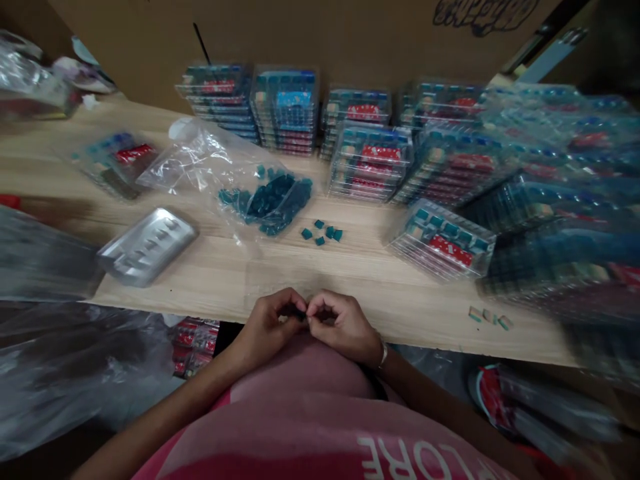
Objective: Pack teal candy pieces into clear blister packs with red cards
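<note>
At the table's front edge, my left hand (pixel 270 325) and my right hand (pixel 345 327) meet with fingertips pinched together. Between them shows a small dark piece (pixel 301 314), mostly covered by the fingers; its exact kind is hard to make out. Just beyond the hands lie several loose teal square pieces (pixel 307 234). Behind these, a clear plastic bag (pixel 200 157) lies on its side, with many more teal pieces (pixel 277 200) heaped in its mouth. A faint, clear flat sheet or tray (pixel 265 275) seems to lie just ahead of my left hand.
Stacks of clear packs with red labels (pixel 373 157) line the table's back and right side. One pack stack (pixel 440 243) stands nearer. A silver tray (pixel 150 243) and another pack (pixel 117 160) lie left. A few small striped pieces (pixel 490 317) sit near the right front edge.
</note>
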Demonstrator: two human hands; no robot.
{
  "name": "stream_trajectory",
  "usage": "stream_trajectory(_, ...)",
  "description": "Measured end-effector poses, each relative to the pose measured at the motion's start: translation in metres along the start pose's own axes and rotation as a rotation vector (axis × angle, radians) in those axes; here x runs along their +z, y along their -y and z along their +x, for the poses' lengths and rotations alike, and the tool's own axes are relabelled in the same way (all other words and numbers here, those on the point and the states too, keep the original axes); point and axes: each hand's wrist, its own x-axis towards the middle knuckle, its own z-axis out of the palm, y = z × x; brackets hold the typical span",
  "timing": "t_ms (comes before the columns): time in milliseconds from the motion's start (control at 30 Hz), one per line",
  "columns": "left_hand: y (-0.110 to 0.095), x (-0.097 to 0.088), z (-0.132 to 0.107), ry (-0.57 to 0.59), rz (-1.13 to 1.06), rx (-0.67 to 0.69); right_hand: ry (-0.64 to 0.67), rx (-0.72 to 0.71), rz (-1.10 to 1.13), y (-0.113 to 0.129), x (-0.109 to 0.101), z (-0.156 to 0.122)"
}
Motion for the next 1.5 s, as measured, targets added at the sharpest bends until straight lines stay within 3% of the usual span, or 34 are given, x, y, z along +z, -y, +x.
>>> stream_trajectory(167, 0.008, 0.000, -0.001, -0.036, -0.110, 0.005, -0.007, 0.033, 0.121, -0.002, -0.003, 0.002)
stream_trajectory(300, 0.004, 0.002, -0.006, -0.114, 0.159, 0.145, 0.084, 0.095, 0.254, -0.006, -0.008, 0.001)
stream_trajectory(400, 0.000, -0.006, -0.005, -0.030, 0.408, 0.278, 0.167, 0.078, 0.238, -0.010, -0.012, 0.001)
stream_trajectory(467, 0.002, -0.018, 0.000, -0.005, 0.614, 0.366, 0.097, -0.005, 0.089, -0.013, -0.016, 0.004)
stream_trajectory(567, 0.016, -0.035, 0.008, -0.061, 0.891, 0.397, -0.068, -0.224, -0.220, -0.016, -0.022, 0.014)
stream_trajectory(633, 0.028, -0.041, 0.012, -0.084, 0.985, 0.387, -0.069, -0.348, -0.339, -0.016, -0.026, 0.020)
stream_trajectory(767, 0.044, -0.039, 0.015, -0.151, 1.025, 0.435, 0.020, -0.363, -0.428, -0.011, -0.026, 0.020)
stream_trajectory(967, 0.049, -0.038, 0.017, -0.160, 0.996, 0.427, 0.406, -0.302, -0.612, -0.002, -0.016, 0.017)
stream_trajectory(1067, 0.043, -0.036, 0.011, -0.221, 0.930, 0.440, 0.405, -0.285, -0.606, -0.002, -0.013, 0.019)
stream_trajectory(1133, 0.033, -0.031, 0.002, -0.225, 0.764, 0.442, 0.351, -0.220, -0.452, -0.003, -0.014, 0.015)
stream_trajectory(1200, 0.020, -0.024, -0.008, -0.083, 0.505, 0.356, 0.319, -0.118, -0.212, -0.003, -0.016, 0.009)
stream_trajectory(1300, 0.004, -0.016, -0.017, 0.165, 0.102, 0.095, 0.302, 0.002, 0.103, -0.004, -0.018, -0.001)
stream_trajectory(1400, 0.000, -0.013, -0.016, 0.236, -0.207, -0.082, 0.283, 0.051, 0.229, -0.007, -0.017, -0.005)
stream_trajectory(1500, 0.004, -0.010, -0.009, 0.219, -0.381, -0.150, 0.224, 0.007, 0.226, -0.007, -0.016, -0.004)
